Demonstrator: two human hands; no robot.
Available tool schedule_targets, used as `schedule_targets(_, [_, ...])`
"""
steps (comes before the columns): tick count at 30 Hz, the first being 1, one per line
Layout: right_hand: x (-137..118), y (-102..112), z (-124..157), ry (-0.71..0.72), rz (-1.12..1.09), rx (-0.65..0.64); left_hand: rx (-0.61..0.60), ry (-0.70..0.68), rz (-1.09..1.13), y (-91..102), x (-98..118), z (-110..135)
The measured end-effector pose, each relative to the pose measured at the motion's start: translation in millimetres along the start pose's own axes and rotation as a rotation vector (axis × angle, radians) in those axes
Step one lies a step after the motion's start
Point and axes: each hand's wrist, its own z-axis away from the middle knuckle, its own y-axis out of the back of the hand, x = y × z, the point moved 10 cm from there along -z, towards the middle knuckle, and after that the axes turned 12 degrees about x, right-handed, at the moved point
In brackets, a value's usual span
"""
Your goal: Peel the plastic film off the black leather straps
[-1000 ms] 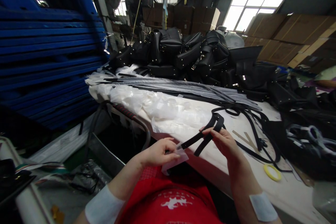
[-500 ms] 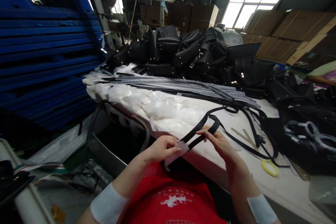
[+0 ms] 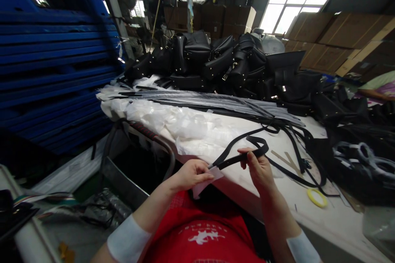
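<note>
At the near edge of the white table, my left hand pinches a small clear plastic sleeve together with the end of a black strap. My right hand is closed round the same strap a little further along. Beyond my right hand the strap folds back in a loop and trails to the right across the table.
A heap of clear plastic bags and a fan of black straps lie further back. Black bags are piled behind. A yellow tape ring lies at right. Blue pallets stand at left.
My right hand has turned and closed round the strap, pulling its two runs together into one line. The strap's loop has moved right. My left hand has stayed pinched on the sleeve.
</note>
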Motion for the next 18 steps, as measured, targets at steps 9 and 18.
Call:
schedule_targets(9, [-4,-6,2,0.019,0.062,-0.001,-0.015,-0.017,-0.037,-0.1,3,0])
schedule_targets(18, [-8,-11,5,0.039,0.094,-0.015,-0.001,-0.045,-0.063,0.3,2,-1])
